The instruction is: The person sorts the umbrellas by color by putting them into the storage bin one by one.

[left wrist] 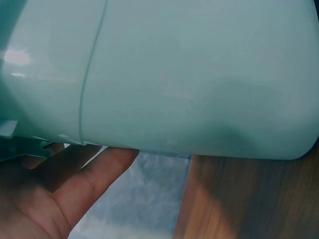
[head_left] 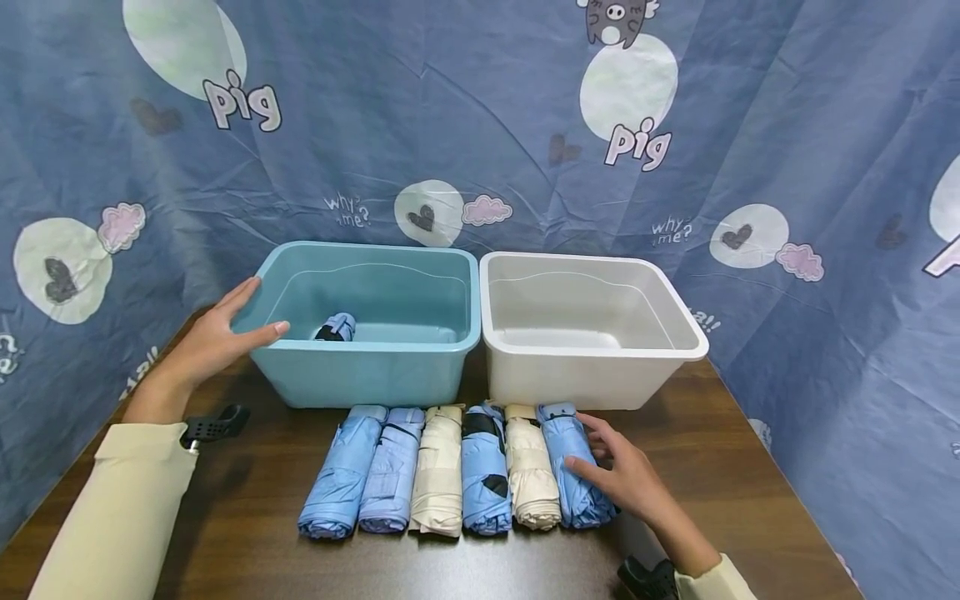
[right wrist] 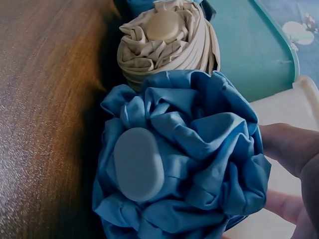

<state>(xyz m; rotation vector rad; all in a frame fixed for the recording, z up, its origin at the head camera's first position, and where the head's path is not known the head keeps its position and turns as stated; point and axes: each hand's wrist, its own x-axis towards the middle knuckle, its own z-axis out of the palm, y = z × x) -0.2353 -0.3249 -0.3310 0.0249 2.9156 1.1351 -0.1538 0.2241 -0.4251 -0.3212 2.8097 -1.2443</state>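
Note:
My left hand (head_left: pixel 213 346) rests at the left end of the teal bin (head_left: pixel 360 375), thumb over the near rim and fingers along the outer side. In the left wrist view its fingers (left wrist: pixel 99 177) lie right at the bin's edge. My right hand (head_left: pixel 626 471) is over the rightmost blue folded umbrella (head_left: pixel 566 483), thumb across its top and fingers at its right side. The right wrist view shows this umbrella's pale oval handle end (right wrist: pixel 139 164). To its left lies a cream folded umbrella (head_left: pixel 532 475). Another blue folded umbrella (head_left: pixel 337 327) sits inside the teal bin.
A white bin (head_left: pixel 592 379) stands right beside the teal one. Several more blue and cream folded umbrellas (head_left: pixel 437 475) lie side by side in front of the bins on the wooden table (head_left: pixel 247 517). A blue printed cloth (head_left: pixel 480 125) hangs behind.

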